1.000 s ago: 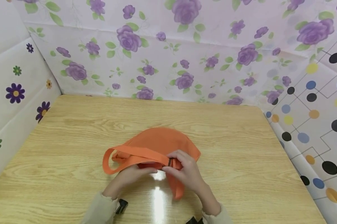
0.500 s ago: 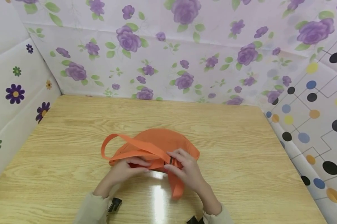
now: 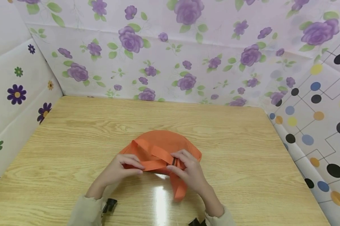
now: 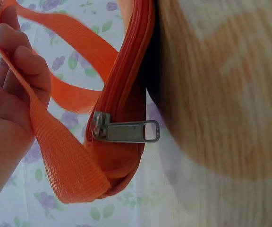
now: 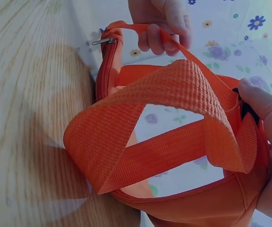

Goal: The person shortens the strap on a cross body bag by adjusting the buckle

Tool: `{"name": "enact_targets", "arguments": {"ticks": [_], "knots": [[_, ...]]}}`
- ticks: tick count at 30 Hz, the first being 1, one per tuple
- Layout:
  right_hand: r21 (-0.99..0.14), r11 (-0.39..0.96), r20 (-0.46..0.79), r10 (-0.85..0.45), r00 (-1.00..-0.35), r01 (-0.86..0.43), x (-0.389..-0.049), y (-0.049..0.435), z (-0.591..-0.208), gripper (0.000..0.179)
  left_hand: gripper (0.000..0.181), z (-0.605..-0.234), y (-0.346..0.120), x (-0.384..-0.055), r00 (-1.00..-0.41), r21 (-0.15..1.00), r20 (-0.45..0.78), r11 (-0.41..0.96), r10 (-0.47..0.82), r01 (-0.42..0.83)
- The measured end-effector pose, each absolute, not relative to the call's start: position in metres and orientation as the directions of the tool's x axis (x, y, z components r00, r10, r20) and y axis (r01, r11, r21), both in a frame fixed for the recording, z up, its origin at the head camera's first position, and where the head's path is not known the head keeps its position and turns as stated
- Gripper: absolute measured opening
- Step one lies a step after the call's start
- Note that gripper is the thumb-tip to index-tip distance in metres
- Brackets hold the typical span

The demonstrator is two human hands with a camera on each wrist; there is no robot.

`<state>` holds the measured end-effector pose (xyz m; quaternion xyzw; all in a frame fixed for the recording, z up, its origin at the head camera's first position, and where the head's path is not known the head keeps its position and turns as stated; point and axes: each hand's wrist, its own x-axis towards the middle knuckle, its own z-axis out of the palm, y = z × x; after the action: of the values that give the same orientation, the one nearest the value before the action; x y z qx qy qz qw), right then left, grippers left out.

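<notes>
An orange waist bag (image 3: 164, 141) stands on the table with its curved side away from me. My left hand (image 3: 117, 169) pinches the orange strap (image 4: 65, 156) near the bag's left end, where a metal zipper pull (image 4: 129, 131) hangs. At the strap's black buckle (image 3: 173, 162), my right hand (image 3: 189, 169) grips strap and buckle between thumb and fingers. Most of the buckle is hidden by that hand. Between the hands a strap loop folds over the bag, and a loose strap end (image 3: 179, 190) hangs below the right hand.
The wooden table (image 3: 237, 141) is bordered by a purple-flowered back wall (image 3: 164, 62), a flower-dotted left wall (image 3: 11, 119) and a dot-patterned right wall (image 3: 314, 131). Black camera mounts show at both wrists.
My left hand has slid left along the strap toward the bag's end. The big loop that stuck out at the left has drawn in over the bag. The right hand stays at the buckle.
</notes>
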<state>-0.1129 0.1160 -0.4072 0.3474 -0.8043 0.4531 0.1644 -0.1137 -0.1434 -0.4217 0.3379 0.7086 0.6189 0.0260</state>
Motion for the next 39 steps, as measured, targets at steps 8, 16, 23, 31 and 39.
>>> {"name": "enact_targets", "arguments": {"ticks": [8, 16, 23, 31, 39], "knots": [[-0.627, 0.351, 0.563, -0.413, -0.716, -0.696, -0.113, 0.118, -0.409, 0.034, 0.018, -0.425, -0.152, -0.116, -0.774, 0.892, 0.391, 0.002, 0.499, 0.452], [-0.624, 0.346, 0.569, -0.414, -0.71, -0.701, -0.113, 0.12, -0.411, 0.034, 0.013, -0.423, -0.156, -0.119, -0.783, 0.909, 0.355, 0.009, 0.512, 0.417], [-0.62, 0.349, 0.57, -0.416, -0.708, -0.703, -0.112, 0.122, -0.412, 0.034, 0.014, -0.423, -0.156, -0.122, -0.762, 0.906, 0.37, -0.024, 0.531, 0.423], [-0.642, 0.331, 0.568, -0.401, -0.719, -0.692, -0.104, 0.122, -0.391, 0.03, 0.015, -0.423, -0.159, -0.121, -0.78, 0.908, 0.358, 0.003, 0.514, 0.419], [-0.638, 0.31, 0.576, -0.414, -0.704, -0.705, -0.099, 0.122, -0.378, 0.03, 0.014, -0.421, -0.161, -0.122, -0.785, 0.912, 0.346, 0.014, 0.514, 0.411]]}}
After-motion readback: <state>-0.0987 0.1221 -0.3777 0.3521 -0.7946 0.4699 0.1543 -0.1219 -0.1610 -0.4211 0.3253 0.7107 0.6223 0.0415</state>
